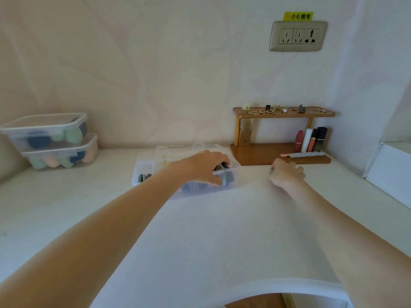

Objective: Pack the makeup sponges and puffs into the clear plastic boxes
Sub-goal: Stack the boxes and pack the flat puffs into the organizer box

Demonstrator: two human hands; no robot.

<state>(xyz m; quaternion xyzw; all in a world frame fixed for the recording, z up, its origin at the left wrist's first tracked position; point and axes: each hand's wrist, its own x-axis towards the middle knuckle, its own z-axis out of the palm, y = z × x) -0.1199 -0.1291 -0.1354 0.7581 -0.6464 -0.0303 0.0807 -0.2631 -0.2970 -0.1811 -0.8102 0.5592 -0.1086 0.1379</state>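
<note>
Two bare forearms, no sleeves in view, left hand [203, 166] and right hand [285, 174] both bare, no gloves, no rings, no watch or wristband visible, fingertips partly hidden, nails unclear

Clear divided plastic box [153, 168] lying open under the left hand's fingers [219, 156], dark flat puffs [226, 177] standing on edge beneath the fingertips, more puffs [143, 177] in the compartment left of the wrist, two lidded clear boxes [55, 138] of egg-shaped sponges stacked well apart at far left
</note>
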